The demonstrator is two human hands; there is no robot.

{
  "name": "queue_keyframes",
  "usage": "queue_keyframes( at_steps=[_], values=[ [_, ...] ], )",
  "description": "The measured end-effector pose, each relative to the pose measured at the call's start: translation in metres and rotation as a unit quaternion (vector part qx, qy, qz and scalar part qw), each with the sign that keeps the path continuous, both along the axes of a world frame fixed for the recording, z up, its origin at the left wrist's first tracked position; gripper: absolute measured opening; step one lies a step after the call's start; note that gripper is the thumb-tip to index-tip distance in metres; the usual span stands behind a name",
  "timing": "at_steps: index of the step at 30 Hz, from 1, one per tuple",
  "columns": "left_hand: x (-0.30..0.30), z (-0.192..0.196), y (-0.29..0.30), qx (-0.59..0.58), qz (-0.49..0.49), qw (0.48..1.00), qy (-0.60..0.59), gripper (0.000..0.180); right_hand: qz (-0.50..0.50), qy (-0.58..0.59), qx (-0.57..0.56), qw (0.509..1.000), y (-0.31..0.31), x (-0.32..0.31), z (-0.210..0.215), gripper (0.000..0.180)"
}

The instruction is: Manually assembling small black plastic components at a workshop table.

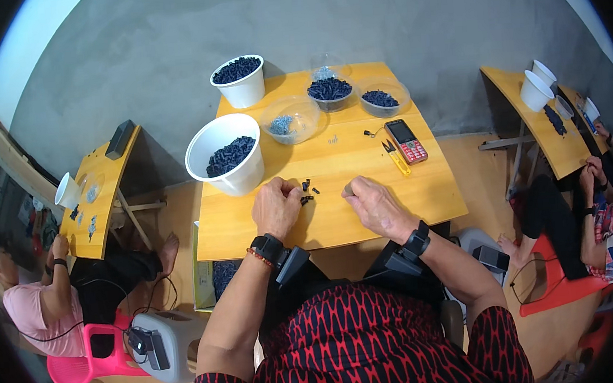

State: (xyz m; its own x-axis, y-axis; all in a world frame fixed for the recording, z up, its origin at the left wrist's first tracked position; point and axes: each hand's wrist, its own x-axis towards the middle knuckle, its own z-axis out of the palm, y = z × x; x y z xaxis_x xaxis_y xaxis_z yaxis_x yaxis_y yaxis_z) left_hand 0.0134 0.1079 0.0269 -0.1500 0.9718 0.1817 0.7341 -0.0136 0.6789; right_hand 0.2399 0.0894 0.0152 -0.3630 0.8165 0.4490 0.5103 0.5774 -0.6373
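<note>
Left hand (277,207) curled beside small black cylindrical pieces (307,199) on wooden tabletop (429,189); right hand (378,207) curled to their right; whether either grip pinches anything, cannot tell.

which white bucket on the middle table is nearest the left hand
The front white bucket, at the left edge of the table, beyond the left hand; the other white bucket stands at the back, near the wall.
</note>
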Motion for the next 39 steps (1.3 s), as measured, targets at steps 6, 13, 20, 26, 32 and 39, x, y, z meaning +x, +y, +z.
queue_keyframes(
  at_steps=[6, 13, 20, 26, 32, 39],
  values=[
    [0.004, -0.003, 0.008, -0.052, 0.041, 0.998, 0.018, 0.018, -0.015, 0.025, 0.008, 1.000, 0.001, -0.001, -0.005, 0.007],
    [0.002, -0.008, 0.014, -0.053, 0.049, 0.996, 0.051, 0.017, -0.003, 0.032, 0.018, 0.999, -0.001, 0.001, -0.002, 0.007],
    [-0.010, -0.012, 0.008, -0.004, -0.007, 1.000, 0.025, 0.011, -0.013, 0.179, -0.118, 0.977, -0.004, -0.004, -0.015, 0.007],
    [-0.025, -0.027, 0.002, 0.104, -0.001, 0.993, 0.060, 0.015, 0.015, 0.185, -0.158, 0.970, -0.012, -0.010, -0.008, 0.010],
    [-0.022, -0.024, -0.010, 0.118, -0.025, 0.990, 0.080, 0.012, 0.084, 0.258, -0.239, 0.932, -0.017, -0.018, 0.000, 0.006],
    [-0.051, -0.034, -0.017, 0.174, -0.098, 0.980, 0.019, 0.014, 0.098, 0.280, -0.248, 0.922, -0.017, -0.033, 0.012, 0.007]
  ],
)
